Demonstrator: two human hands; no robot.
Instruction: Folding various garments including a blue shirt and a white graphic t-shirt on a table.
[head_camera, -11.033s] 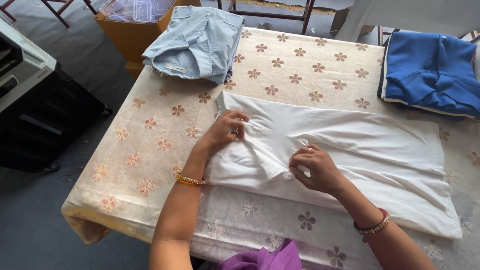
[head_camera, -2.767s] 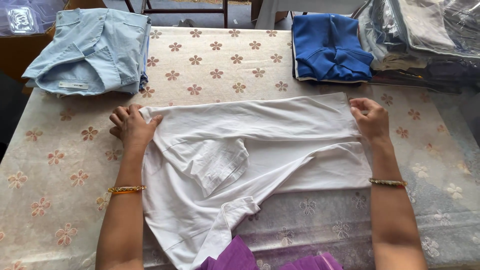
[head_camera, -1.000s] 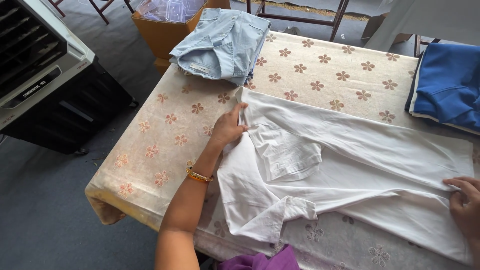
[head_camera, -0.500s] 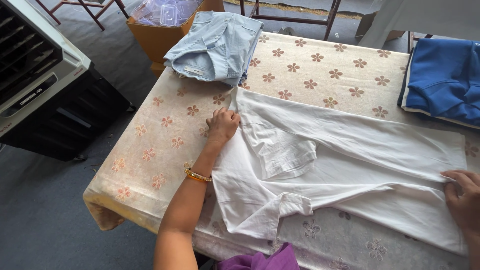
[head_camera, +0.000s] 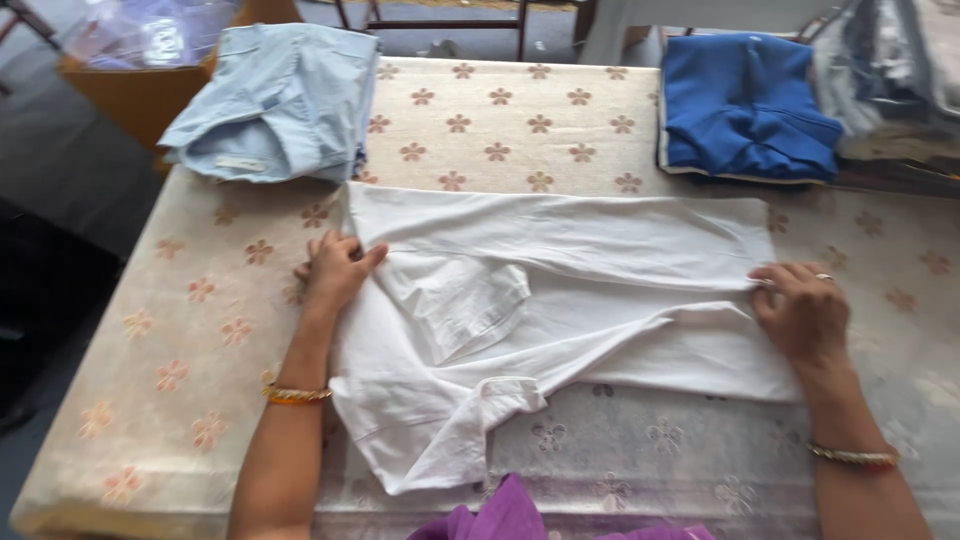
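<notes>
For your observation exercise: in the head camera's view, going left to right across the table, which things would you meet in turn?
Light blue shirt → left hand → white shirt → right hand. The blue shirt at the far edge overlaps these sideways, so it is left out.

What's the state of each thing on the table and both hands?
white shirt: spread flat, partly folded, one sleeve loose at the near edge
left hand: flat, pressing the shirt's left edge
right hand: pinching the shirt's right edge
light blue garment: folded, far left corner
blue garment: folded, far right
table: covered with a floral cloth
</notes>
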